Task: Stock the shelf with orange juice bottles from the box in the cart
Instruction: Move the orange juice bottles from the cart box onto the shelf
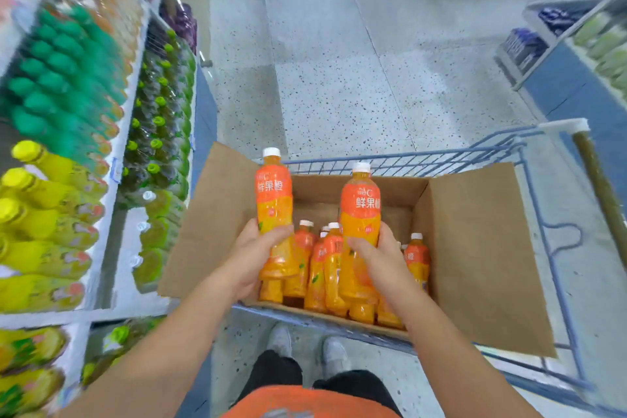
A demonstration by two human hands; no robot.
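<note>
Left hand (252, 249) and right hand (376, 256) each grip an upright orange juice bottle, left bottle (274, 200) and right bottle (360, 210), above the open box (475, 248) in the cart (549, 241), more bottles (317, 268) inside, shelf (112, 180) at left.

Left bottle (275, 214) and right bottle (359, 231): clear glossy plastic; shiny orange film labels (271, 185); smooth white plastic caps (271, 152). Box (475, 248): matt brown cardboard, slightly rough. Cart (407, 159): smooth blue-coated metal wire. Floor (339, 78): speckled, stone-like, with a dull sheen. Shelf (108, 197), left: smooth white edging.
</note>
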